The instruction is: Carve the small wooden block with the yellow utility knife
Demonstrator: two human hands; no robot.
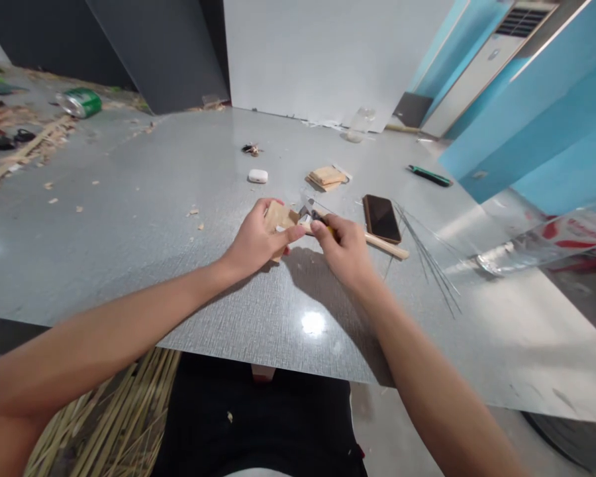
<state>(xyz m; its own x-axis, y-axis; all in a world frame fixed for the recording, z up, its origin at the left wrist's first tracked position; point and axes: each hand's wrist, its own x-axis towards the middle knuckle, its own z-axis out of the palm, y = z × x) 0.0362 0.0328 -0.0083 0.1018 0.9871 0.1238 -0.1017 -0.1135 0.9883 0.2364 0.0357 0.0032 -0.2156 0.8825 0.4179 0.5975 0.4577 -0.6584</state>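
Observation:
My left hand (255,238) is closed around a flat tan piece (278,217) that looks like folded sandpaper or thin wood. Its thumb reaches toward my right hand (345,248). That hand is wrapped around a hand tool (314,212) with a black-and-yellow handle and a grey metal front; its exact kind is unclear. The metal end is close beside the tan piece, and I cannot tell whether they touch. A pale wooden stick (387,246) runs out from beneath my right hand, its middle hidden by the fingers.
Near my right hand are a phone (382,218) and thin wires (430,262). Beyond lie a tan stack (326,177), a white earbud case (257,176) and a green-black cutter (430,175). A plastic bottle (551,238) is at right, a green can (81,103) far left among wood scraps.

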